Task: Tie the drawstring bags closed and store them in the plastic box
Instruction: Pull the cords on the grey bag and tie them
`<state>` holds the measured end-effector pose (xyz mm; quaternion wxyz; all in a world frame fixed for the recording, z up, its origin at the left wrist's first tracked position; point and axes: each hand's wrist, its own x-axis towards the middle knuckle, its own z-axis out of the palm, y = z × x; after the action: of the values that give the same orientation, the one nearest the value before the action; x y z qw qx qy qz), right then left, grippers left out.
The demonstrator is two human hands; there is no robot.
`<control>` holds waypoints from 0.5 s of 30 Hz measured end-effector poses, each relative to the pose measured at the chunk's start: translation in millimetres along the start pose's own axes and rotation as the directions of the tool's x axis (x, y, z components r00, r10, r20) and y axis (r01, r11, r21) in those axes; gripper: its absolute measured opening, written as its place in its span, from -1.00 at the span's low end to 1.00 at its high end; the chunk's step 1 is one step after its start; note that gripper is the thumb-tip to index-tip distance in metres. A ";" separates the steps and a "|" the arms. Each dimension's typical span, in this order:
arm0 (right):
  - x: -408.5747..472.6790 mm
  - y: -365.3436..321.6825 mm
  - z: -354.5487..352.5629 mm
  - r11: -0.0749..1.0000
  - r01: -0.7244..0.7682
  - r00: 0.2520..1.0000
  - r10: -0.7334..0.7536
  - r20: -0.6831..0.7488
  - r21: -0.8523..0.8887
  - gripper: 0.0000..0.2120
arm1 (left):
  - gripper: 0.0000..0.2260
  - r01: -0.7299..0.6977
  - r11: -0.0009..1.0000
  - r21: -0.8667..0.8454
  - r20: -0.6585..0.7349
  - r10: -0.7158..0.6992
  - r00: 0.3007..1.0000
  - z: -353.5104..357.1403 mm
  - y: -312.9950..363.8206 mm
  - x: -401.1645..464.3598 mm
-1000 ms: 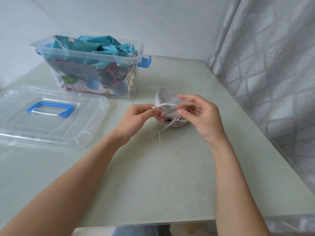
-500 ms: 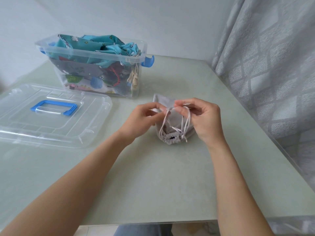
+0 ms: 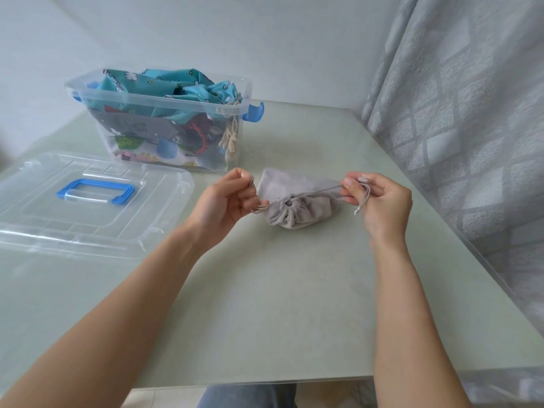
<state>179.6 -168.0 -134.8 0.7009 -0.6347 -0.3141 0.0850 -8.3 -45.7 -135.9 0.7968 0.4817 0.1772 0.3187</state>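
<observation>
Grey cloth, the drawstring bag (image 3: 297, 201) lies on the tabletop (image 3: 294, 290) in front of the plastic box (image 3: 164, 128), its mouth cinched shut. The left hand (image 3: 223, 204) pinches one cord end and the right hand (image 3: 379, 201) pinches the other, drawn taut to either side. Judging from this, the knot and stowing remain; other bags already fill the box, whose lid (image 3: 88, 201) lies off to its left.

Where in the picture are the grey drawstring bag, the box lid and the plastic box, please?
grey drawstring bag (image 3: 297, 191): head view, on its upper cloth side.
box lid (image 3: 160, 209): head view, on its clear right part.
plastic box (image 3: 164, 101): head view, on its front rim.
</observation>
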 end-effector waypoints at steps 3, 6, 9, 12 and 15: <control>1.3 4.6 -2.2 0.998 -0.006 1.000 0.006 0.003 -0.056 -0.84 | -0.85 -0.101 0.875 0.473 0.051 0.087 0.995 -0.6 -8.4 -2.2; 1.2 5.5 -4.8 0.992 -0.018 0.988 0.037 0.152 -0.125 -0.84 | -0.71 -0.220 0.508 0.833 0.172 0.141 0.975 -3.8 -17.6 -4.1; 0.7 5.9 -7.2 0.985 -0.036 0.963 0.080 0.259 -0.171 -0.84 | -0.68 -0.248 0.260 0.933 0.208 0.173 0.963 -3.0 -24.5 -0.6; 1.6 6.3 -6.3 0.986 -0.011 0.945 0.064 0.321 -0.166 -0.82 | -0.75 -0.218 0.060 0.974 0.180 0.375 0.909 1.7 -26.5 9.5; 1.3 8.9 -10.6 0.974 0.058 0.905 0.042 0.422 -0.221 -0.80 | -0.69 -0.239 -0.070 0.968 0.242 0.496 0.834 -0.6 -23.6 19.8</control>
<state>188.9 -174.6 -142.7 0.5386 -0.6760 -0.4691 0.1814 13.9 -39.7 -156.5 0.1077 0.8844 0.2803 0.3574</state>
